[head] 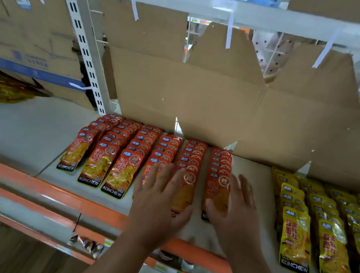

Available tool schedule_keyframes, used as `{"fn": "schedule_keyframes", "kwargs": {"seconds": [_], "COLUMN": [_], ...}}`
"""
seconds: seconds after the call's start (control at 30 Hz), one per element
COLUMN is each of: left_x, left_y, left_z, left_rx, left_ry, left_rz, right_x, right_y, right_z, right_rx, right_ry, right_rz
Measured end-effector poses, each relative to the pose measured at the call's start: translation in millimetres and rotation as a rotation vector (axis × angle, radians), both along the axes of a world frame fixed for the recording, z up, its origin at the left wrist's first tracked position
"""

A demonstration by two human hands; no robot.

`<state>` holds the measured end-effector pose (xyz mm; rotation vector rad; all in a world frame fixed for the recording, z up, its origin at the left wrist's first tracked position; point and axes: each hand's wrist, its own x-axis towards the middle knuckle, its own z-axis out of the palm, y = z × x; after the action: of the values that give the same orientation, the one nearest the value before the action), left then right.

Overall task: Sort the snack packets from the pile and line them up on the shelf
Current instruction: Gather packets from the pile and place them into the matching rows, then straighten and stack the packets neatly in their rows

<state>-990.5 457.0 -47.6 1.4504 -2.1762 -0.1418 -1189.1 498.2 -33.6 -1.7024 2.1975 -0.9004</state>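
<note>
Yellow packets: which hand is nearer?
Right. The right hand lies over the rightmost red row, next to the yellow packets; the left hand lies further left.

The red snack packets (pixel 129 164) were glossy plastic film, catching the light, and the yellow packets (pixel 297 233) had a shinier, foil-like sheen. The shelf (pixel 25 128) was smooth, pale and faintly reflective, with an orange painted metal edge (pixel 51 190). Behind stood matt brown cardboard (pixel 203 93) and a white painted metal upright (pixel 83 41).
</note>
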Motion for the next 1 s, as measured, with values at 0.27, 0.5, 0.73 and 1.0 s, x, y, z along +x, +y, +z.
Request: {"fn": "schedule_keyframes", "kwargs": {"seconds": [0.27, 0.5, 0.73, 1.0], "left_x": [174.7, 377.1, 530.7, 620.8], "left_y": [-0.8, 12.9, 28.7, 5.4], "left_z": [39.9, 73.8, 81.2, 88.8], "left_rx": [-0.04, -0.071, -0.005, 0.025], "left_ry": [0.006, 0.027, 0.074, 0.145], "left_rz": [0.106, 0.298, 0.506, 0.619], "right_x": [155.6, 351.3, 515.6, 620.3], "right_y": [-19.9, -52.9, -88.6, -142.3], "right_z": [34.0, 49.0, 61.5, 66.0], "right_rx": [-0.075, -0.082, -0.181, -0.229], "right_ry": [-0.007, -0.001, -0.038, -0.056], "right_rz": [0.152, 0.352, 0.514, 0.595]}}
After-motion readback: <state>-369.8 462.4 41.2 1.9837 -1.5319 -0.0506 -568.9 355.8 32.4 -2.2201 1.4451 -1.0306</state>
